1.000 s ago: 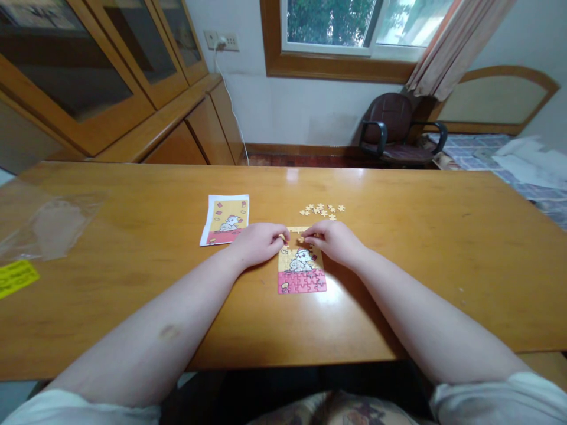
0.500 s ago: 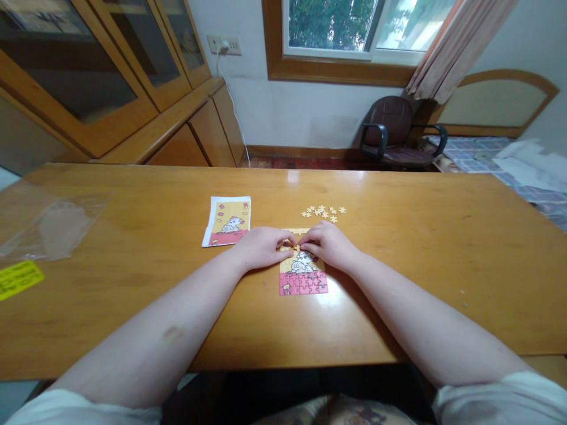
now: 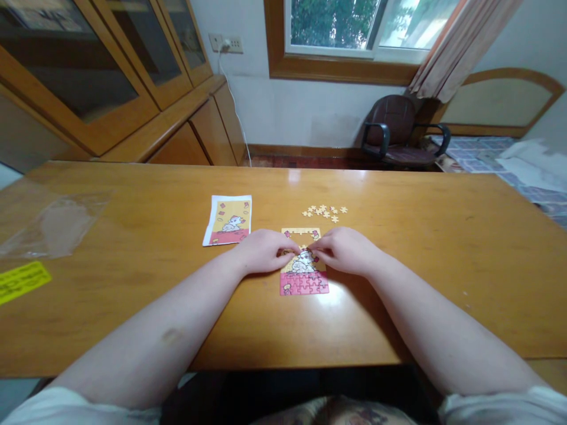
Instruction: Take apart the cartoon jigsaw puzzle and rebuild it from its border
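Note:
A partly assembled jigsaw puzzle [image 3: 305, 283] lies on the table, pink at the bottom and yellow above, with a white cartoon animal in the middle. Near its top a gap shows bare wood inside the yellow border. From the left, my left hand [image 3: 268, 251] has thumb and forefinger closed at a small yellow puzzle piece [image 3: 303, 247] on the gap's lower edge. Opposite it, my right hand [image 3: 345, 251] bends its fingers onto the same spot. The fingertips partly cover the piece and the puzzle's sides.
Several loose puzzle pieces [image 3: 325, 211] lie beyond the puzzle. A printed reference picture [image 3: 230, 219] rests to the left. Farther left are a clear plastic bag [image 3: 62, 227] and a yellow label [image 3: 22, 282]. An office chair [image 3: 394, 130] stands past the table's far edge.
My right hand has shifted slightly right and nearer to me, showing more of the puzzle's top border and gap. The left fingertips have moved a little right. The loose pieces look unchanged.

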Available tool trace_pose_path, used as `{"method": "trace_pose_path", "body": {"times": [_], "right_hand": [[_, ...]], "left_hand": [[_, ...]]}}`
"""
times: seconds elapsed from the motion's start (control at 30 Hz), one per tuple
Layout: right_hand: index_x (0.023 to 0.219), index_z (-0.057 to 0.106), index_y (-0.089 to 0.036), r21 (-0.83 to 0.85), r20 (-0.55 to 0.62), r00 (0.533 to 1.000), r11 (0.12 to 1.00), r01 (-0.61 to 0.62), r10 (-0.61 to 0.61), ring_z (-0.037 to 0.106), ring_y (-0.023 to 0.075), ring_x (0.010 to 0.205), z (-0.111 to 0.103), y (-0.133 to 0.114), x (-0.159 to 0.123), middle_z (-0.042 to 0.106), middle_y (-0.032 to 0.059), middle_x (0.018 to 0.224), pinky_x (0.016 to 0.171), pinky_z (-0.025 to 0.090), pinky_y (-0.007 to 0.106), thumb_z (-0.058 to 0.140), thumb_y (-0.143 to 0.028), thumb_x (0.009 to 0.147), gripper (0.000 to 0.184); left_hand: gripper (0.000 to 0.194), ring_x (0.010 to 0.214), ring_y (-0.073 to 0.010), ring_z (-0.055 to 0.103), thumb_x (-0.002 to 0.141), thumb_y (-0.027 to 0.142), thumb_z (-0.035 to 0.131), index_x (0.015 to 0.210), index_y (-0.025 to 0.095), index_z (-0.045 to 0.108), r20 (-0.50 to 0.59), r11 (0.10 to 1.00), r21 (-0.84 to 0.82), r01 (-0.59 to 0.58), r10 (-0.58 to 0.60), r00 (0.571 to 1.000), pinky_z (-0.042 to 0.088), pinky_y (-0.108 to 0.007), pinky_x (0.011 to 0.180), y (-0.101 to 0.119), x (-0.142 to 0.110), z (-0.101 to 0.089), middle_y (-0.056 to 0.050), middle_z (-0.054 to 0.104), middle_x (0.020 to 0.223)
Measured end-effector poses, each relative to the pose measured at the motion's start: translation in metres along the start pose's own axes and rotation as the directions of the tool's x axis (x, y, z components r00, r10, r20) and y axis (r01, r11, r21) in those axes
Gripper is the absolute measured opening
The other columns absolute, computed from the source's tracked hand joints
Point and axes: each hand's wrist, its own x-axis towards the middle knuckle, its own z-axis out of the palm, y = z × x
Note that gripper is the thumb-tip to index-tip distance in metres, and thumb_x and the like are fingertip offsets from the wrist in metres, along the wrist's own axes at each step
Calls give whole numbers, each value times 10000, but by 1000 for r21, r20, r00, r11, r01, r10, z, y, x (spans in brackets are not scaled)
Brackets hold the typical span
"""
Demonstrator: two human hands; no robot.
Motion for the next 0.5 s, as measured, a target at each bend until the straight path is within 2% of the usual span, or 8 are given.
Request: {"method": "trace_pose_path", "body": {"times": [0.17, 0.33, 0.5], "right_hand": [[1030, 758, -265, -31, 46, 999, 1000, -5, 6, 642, 174, 706, 2, -1, 2, 756, 47, 881, 598, 379, 270, 509, -293, 898, 284], [1084, 740, -259, -26, 22, 1000, 1000, 1, 0, 645, 179, 737, 3, -2, 2, 756, 53, 901, 627, 390, 273, 496, -317, 912, 303], [1076, 742, -253, -2, 47, 998, 999, 38, -37, 638, 174, 716, 3, -3, 3, 751, 61, 876, 617, 384, 270, 513, -318, 904, 293]], "left_hand": [[291, 889, -187, 667, 902, 316, 495, 1089, 292, 717, 8, 1000, 7, 10, -10, 1000, 462, -290, 724, -1, 1, 0, -13, 741, 1015], [298, 904, -190, 670, 903, 311, 489, 1096, 292, 715, 8, 1000, 7, 23, -23, 1000, 466, -294, 726, -1, 1, 0, -10, 741, 1032], [297, 897, -192, 670, 899, 307, 493, 1097, 286, 713, 2, 1000, 9, 19, -19, 1000, 465, -298, 725, -1, 2, 0, -14, 743, 1025]]}}
